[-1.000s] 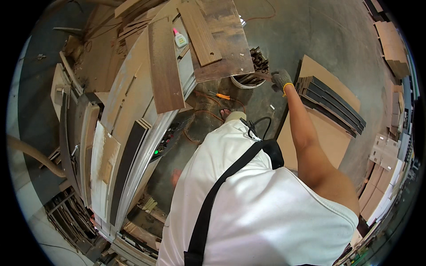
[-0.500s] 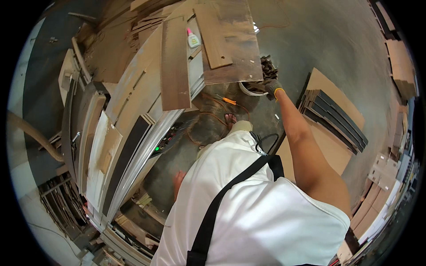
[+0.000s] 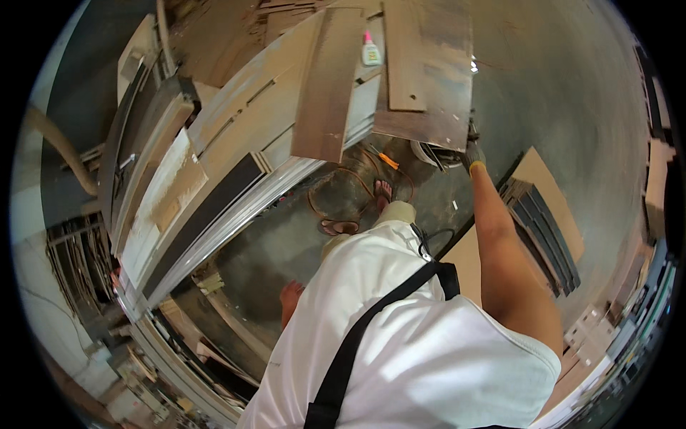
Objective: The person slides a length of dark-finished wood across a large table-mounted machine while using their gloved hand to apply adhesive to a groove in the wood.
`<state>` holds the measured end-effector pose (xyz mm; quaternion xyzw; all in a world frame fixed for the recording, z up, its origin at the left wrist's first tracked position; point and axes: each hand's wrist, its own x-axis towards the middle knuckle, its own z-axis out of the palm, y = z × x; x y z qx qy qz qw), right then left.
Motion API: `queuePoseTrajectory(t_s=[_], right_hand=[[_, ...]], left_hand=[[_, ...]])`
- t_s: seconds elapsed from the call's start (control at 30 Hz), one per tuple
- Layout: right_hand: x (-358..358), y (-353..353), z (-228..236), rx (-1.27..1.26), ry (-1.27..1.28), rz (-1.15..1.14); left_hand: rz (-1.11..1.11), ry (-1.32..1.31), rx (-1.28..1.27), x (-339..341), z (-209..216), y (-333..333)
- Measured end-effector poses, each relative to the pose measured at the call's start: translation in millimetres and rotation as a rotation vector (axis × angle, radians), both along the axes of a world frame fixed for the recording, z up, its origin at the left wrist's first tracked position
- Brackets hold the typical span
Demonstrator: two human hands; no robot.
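Note:
My right hand (image 3: 473,154), in a dark glove with a yellow cuff, reaches down at the right rim of a white bucket (image 3: 423,154). Its fingers look closed, but what they grip is hidden. Some dark scrap strips (image 3: 474,131) show just beyond the glove. A wide brown board (image 3: 446,86) overhangs the bucket and covers most of it. My bare left hand (image 3: 291,293) hangs low beside my shirt, partly hidden by it. Its fingers look loose, with nothing visible in them.
Long panels (image 3: 236,118) are stacked to my left, with a loose brown board (image 3: 327,93) and a small glue bottle (image 3: 370,53) on top. An orange-handled tool (image 3: 388,161) and a cord (image 3: 312,204) lie on the floor. Dark-edged panels (image 3: 539,222) are stacked to the right.
My view has shifted, so the boards and bucket appear farther right. The heap of dark strips seen above the bucket before now barely shows. My right hand remains by the bucket.

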<state>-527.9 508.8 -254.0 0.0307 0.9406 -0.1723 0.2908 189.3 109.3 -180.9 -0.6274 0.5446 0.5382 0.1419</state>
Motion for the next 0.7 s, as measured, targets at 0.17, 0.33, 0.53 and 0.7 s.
queuePoseTrajectory(t_s=[0.17, 0.33, 0.53, 0.7], right_hand=[[96.7, -9.7, -37.2, -0.275, -0.046, 0.395], [181.4, -7.6, -135.5, 0.144, -0.265, 1.612], [241.5, -115.1, 6.5, -0.264, -0.768, 0.212], [255.5, -220.0, 69.7, -0.436, -0.5, 0.925]], left_hand=[[0.27, 0.27, -0.003, 1.3, -9.3, 37.3], [0.307, 0.261, -0.189, -67.8, 42.1, 2.0], [0.483, 0.098, -0.253, -18.9, 21.6, 26.8], [0.391, 0.329, -0.541, 63.6, -32.7, 46.7]])
